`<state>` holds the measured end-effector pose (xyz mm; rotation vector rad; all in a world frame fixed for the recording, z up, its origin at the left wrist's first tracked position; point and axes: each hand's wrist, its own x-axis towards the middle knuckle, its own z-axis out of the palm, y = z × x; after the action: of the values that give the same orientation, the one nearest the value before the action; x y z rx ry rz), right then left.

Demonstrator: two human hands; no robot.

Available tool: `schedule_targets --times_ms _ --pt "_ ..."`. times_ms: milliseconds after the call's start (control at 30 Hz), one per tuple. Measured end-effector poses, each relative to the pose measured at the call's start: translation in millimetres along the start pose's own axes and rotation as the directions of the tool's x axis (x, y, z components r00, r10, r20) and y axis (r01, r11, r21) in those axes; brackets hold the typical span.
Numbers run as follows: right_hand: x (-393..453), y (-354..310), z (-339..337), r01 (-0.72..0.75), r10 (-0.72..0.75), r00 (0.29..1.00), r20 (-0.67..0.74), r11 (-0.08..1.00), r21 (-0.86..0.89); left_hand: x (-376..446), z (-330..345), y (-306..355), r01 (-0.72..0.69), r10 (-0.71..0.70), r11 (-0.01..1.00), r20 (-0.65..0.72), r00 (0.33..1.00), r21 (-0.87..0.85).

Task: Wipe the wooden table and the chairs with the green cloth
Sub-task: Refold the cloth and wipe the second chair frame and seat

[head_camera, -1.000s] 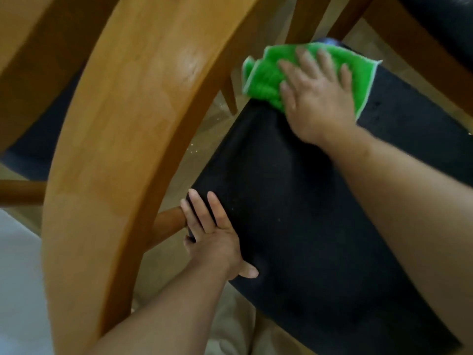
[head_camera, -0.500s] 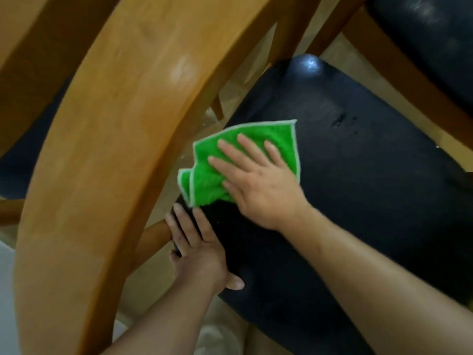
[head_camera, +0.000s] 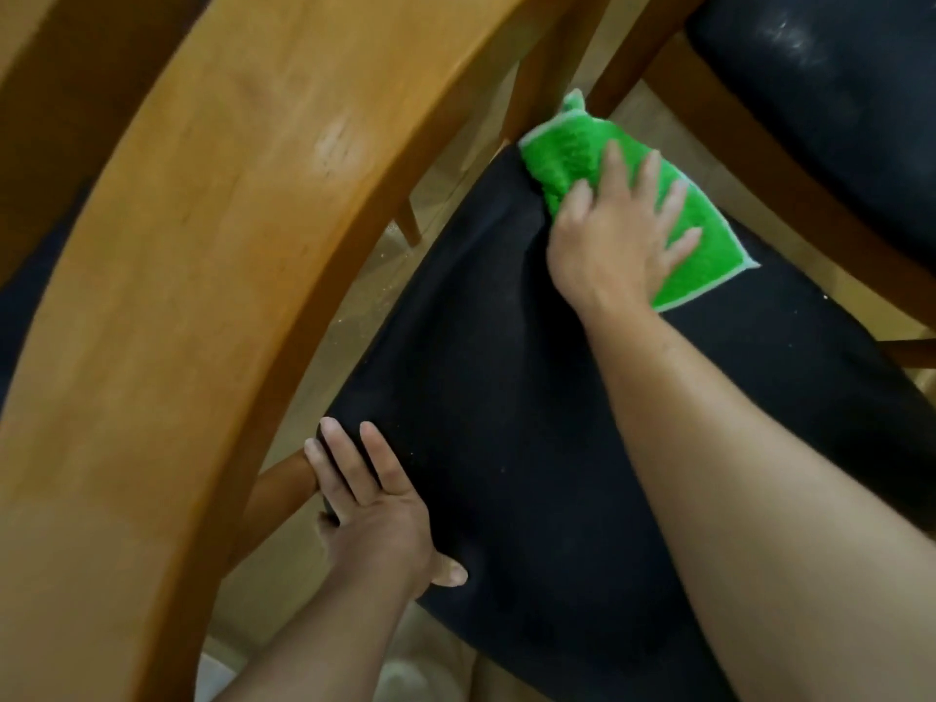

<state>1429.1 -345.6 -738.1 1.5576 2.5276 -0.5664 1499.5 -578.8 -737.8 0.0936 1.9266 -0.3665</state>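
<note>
A chair's black padded seat [head_camera: 532, 397] fills the middle of the view. My right hand [head_camera: 615, 235] lies flat on the green cloth [head_camera: 572, 154] and presses it onto the seat's far corner, fingers spread. My left hand [head_camera: 369, 509] rests on the seat's near left edge, fingers extended over the edge and thumb on the cushion. The chair's curved wooden backrest [head_camera: 202, 276] arcs across the left side, close to the camera.
A second chair with a black seat [head_camera: 820, 93] and a wooden frame [head_camera: 734, 144] stands at the upper right. Wooden legs [head_camera: 547, 68] rise beyond the cloth. A wooden rung [head_camera: 278, 486] sits under my left hand. Pale floor [head_camera: 375, 291] shows between backrest and seat.
My right hand slid the green cloth from the seat's near left area, beside my left hand, back up to the far corner. My left hand stayed on the seat edge.
</note>
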Motion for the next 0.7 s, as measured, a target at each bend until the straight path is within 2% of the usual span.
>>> schedule_targets --times_ms 67,100,200,300,367,400,467,567,700 --pt "-16 -17 8 0.180 -0.179 0.983 0.026 0.983 -0.028 1 -1 0 0.008 -0.008 1.000 -0.001 1.000 0.001" --pt "-28 -22 14 0.303 -0.300 0.952 0.062 0.952 -0.049 0 -1 0 0.006 -0.006 1.000 -0.003 1.000 0.000" --pt "-87 -21 31 0.627 -0.605 0.768 0.212 0.778 -0.050 0 -2 0 -0.003 0.003 1.000 -0.002 1.000 0.003" --pt "-141 1 39 0.733 -0.703 0.632 0.325 0.679 0.044 4 -3 -2 -0.028 0.028 0.999 0.037 0.999 0.016" --pt "-145 19 36 0.756 -0.722 0.587 0.366 0.650 0.070 5 -2 -2 -0.034 0.034 0.999 0.037 0.999 0.010" --pt "-136 26 34 0.771 -0.731 0.580 0.359 0.635 0.046 3 -1 -2 -0.021 0.021 1.000 -0.004 1.000 0.007" --pt "-103 35 25 0.767 -0.719 0.619 0.315 0.640 -0.048 -1 2 -2 -0.003 0.004 1.000 -0.085 0.996 0.008" --pt "-35 40 6 0.629 -0.598 0.776 0.201 0.761 -0.159 1 6 0 -0.015 0.012 0.999 -0.115 0.993 -0.028" --pt "33 54 -16 0.400 -0.396 0.917 0.057 0.907 -0.133 4 5 -2 -0.045 0.040 0.998 -0.108 0.993 -0.042"
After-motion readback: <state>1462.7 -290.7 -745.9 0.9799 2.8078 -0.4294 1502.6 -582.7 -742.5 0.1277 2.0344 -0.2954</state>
